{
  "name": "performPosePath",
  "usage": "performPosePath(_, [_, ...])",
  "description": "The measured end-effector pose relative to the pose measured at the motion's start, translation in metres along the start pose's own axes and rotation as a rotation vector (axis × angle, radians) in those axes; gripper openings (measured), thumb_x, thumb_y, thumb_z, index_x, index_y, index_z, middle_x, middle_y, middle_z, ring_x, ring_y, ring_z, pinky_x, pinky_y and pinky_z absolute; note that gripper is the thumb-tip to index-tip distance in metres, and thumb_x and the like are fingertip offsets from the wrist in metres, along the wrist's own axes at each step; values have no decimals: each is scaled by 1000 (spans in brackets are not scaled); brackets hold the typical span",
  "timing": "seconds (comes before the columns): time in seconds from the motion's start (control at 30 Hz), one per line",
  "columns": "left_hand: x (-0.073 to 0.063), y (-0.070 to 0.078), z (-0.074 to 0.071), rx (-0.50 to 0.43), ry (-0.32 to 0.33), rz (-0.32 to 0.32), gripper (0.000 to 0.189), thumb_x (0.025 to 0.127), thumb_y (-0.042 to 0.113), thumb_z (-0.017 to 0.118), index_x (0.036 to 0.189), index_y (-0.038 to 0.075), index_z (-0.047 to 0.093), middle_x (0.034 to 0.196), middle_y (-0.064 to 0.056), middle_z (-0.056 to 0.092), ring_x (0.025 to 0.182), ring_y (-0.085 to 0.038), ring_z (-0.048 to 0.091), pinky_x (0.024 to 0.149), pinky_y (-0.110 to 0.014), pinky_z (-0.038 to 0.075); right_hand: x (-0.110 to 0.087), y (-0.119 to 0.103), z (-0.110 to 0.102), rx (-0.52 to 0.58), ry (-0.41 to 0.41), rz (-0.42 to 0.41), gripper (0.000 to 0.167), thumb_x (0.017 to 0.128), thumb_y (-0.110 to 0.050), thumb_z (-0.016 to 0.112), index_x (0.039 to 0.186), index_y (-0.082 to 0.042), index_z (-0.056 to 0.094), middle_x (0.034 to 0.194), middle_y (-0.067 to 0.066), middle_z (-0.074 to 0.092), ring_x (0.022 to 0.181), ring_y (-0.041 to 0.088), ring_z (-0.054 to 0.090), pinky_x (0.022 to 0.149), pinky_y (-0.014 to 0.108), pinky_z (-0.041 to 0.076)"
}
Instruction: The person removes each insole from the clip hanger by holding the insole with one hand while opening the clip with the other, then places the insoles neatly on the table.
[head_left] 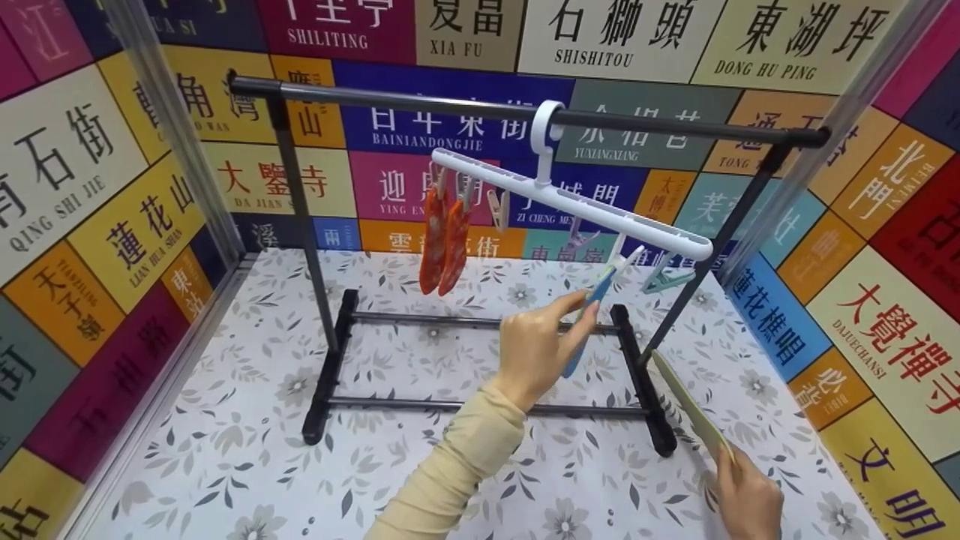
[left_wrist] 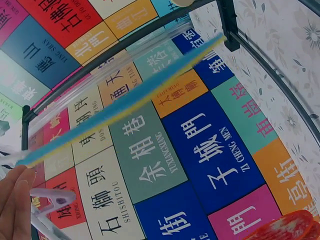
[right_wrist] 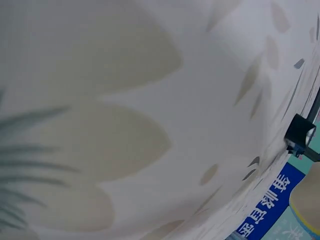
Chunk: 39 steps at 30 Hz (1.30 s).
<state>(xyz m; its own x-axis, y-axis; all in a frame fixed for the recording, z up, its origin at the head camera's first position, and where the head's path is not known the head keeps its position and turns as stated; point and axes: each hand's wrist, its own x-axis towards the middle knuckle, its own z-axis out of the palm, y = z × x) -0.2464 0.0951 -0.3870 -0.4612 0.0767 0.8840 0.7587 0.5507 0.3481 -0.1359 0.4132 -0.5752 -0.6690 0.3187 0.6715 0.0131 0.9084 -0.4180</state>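
My left hand pinches a thin blue insole with a yellow edge, near its upper end. That end overlaps a white clip under the white hanger. Low at the right, my right hand grips the near end of a second insole, its beige face showing and its edge yellow. Two orange-red mottled insoles hang from clips at the hanger's left end. The right wrist view shows only part of the beige insole, with the hand out of sight.
The hanger hooks over the top bar of a black rack standing on a flower-patterned surface. A beige clip, a purple clip and a green clip hang from it. Sign-printed walls enclose the surface.
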Motion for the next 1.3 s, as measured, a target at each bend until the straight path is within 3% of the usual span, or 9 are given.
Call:
performPosePath(0.2, [-4, -14, -6, 38, 19, -30, 20, 89, 27, 73, 101, 11, 77, 92, 0, 78, 52, -8, 67, 42, -18, 40, 0, 11, 0, -40, -29, 27, 17, 90, -6, 67, 81, 8, 67, 67, 28, 66, 51, 42, 58, 48, 50, 39])
performPosePath(0.43, [-11, -29, -7, 102, 4, -91, 20, 91, 31, 71, 101, 14, 78, 92, 2, 78, 57, -11, 70, 47, -24, 47, 0, 22, 2, -32, -54, -20, 15, 89, -6, 65, 87, 9, 66, 66, 33, 62, 59, 57, 56, 55, 64, 40])
performPosePath(0.73, [-18, -37, -9, 105, 2, -97, 18, 90, 30, 72, 98, 15, 77, 90, 2, 78, 58, -12, 70, 44, -23, 45, 7, 18, 11, -96, -274, 48, 21, 94, -11, 63, 88, 8, 69, 71, 30, 65, 62, 52, 61, 58, 62, 44])
performPosePath(0.87, [-20, -38, -10, 98, 0, -106, 17, 88, 27, 74, 97, 14, 78, 90, 1, 78, 58, -11, 71, 45, -22, 46, 13, 15, 19, -111, -376, 78, 26, 96, -15, 60, 98, 9, 70, 77, 32, 67, 69, 55, 62, 62, 63, 45])
performPosePath(1.1, [-23, -40, -11, 105, -9, -113, 19, 91, 30, 70, 98, 14, 78, 91, 2, 78, 58, -10, 70, 46, -23, 47, 28, 13, 37, -109, -601, 119, 36, 103, -20, 49, 120, 7, 64, 104, 37, 66, 89, 56, 63, 77, 65, 48])
performPosePath(1.2, [-25, -42, -12, 113, -5, -119, 19, 91, 29, 70, 99, 14, 78, 92, 2, 78, 59, -12, 70, 47, -25, 48, 32, 13, 45, -91, -642, 106, 36, 105, -20, 44, 121, 7, 62, 106, 37, 65, 94, 57, 62, 81, 66, 47])
performPosePath(1.3, [-27, -43, -12, 126, 3, -121, 19, 91, 30, 70, 99, 14, 78, 91, 2, 78, 55, -12, 69, 45, -25, 47, 36, 14, 52, -72, -646, 64, 34, 105, -17, 43, 117, 9, 61, 97, 36, 66, 90, 58, 62, 78, 66, 47])
